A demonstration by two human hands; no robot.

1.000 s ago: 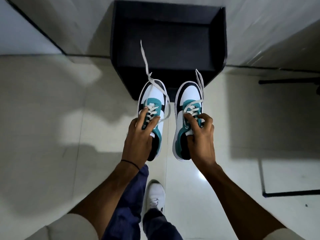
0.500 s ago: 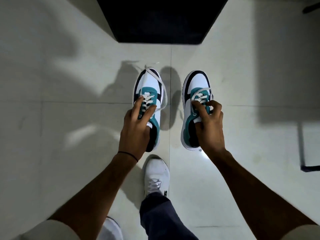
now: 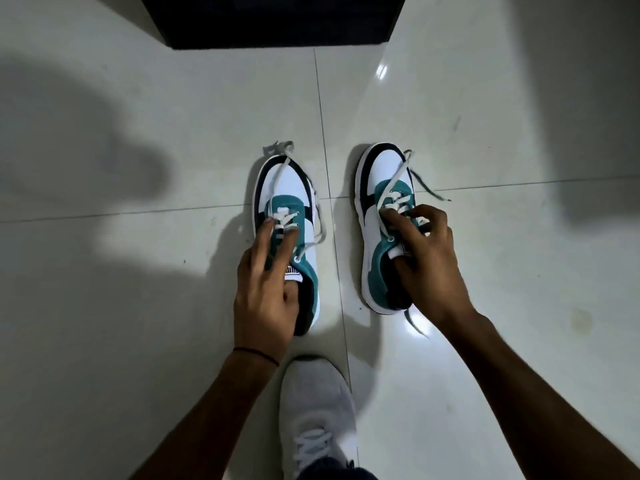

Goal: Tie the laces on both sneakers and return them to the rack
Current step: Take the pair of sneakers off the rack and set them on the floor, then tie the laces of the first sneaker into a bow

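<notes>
Two sneakers are being held on the pale tiled floor (image 3: 138, 168), toes pointing away from the wearer of the camera. The left sneaker (image 3: 294, 188) is being gripped by the left hand (image 3: 266, 299): two fingers (image 3: 265, 237) are lying over the teal tongue and white laces (image 3: 285, 220), while the thumb is tucked into the shoe's opening below them. The right sneaker (image 3: 377, 209) is being gripped by the right hand (image 3: 426, 261); its fingers are curled closed over the tongue and lacing, the thumb hidden inside the collar. Both sets of laces are lying untied. Beyond the left fingertips, one loose end is trailing over the toe cap onto the tile, and another is looping just beside them toward the gap between the shoes. Beyond the right fingertips, a lace is running up the toe and another is straggling outward onto the floor. The dark rack (image 3: 273, 22) is sitting well beyond both sets of fingers. Below the left wrist, a white worn shoe (image 3: 315, 403) is being seen.
</notes>
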